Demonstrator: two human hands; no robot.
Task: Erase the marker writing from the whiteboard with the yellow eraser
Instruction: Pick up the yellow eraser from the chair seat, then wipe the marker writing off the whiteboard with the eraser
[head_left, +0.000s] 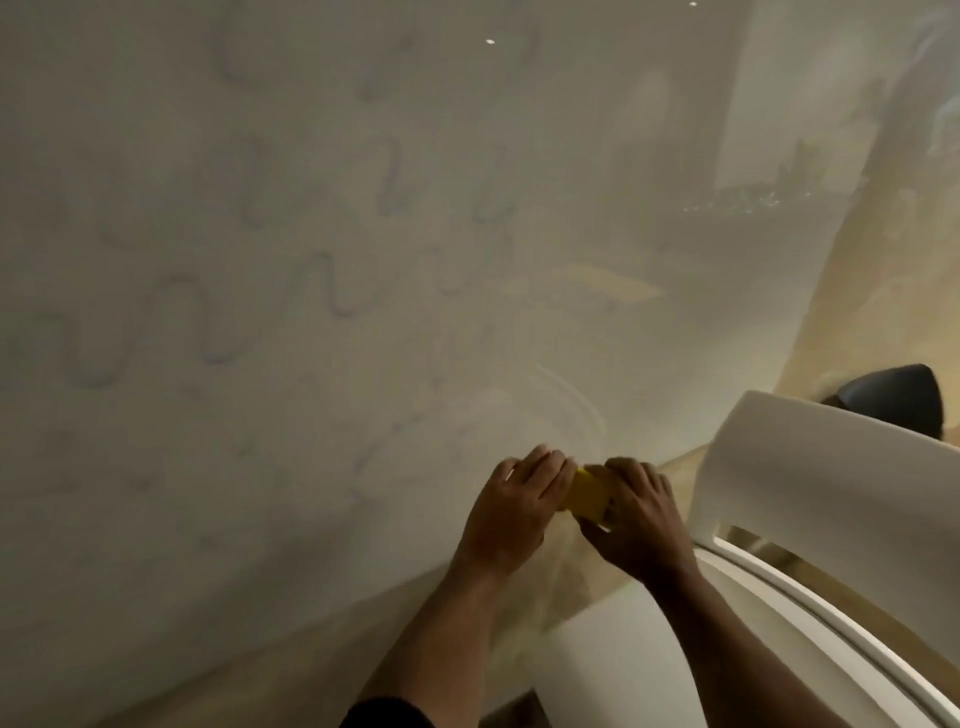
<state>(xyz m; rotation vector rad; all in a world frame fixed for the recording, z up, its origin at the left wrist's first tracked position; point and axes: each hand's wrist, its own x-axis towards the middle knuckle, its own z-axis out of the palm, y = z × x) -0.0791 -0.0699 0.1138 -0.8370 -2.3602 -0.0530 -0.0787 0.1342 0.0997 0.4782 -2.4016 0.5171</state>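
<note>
Both hands cover most of the yellow eraser (586, 493); the faint writing (208, 332) on the whiteboard (156, 519) is too blurred to read.

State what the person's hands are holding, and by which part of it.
Both hold the yellow eraser: the left hand grips its left end, the right hand its right end, leaving the middle showing.

The eraser (587, 498) is showing yellow; faint bluish-grey wavy marker lines (208, 332) are crossing the off-white whiteboard (156, 519); a white chair (810, 488) is standing right.
</note>
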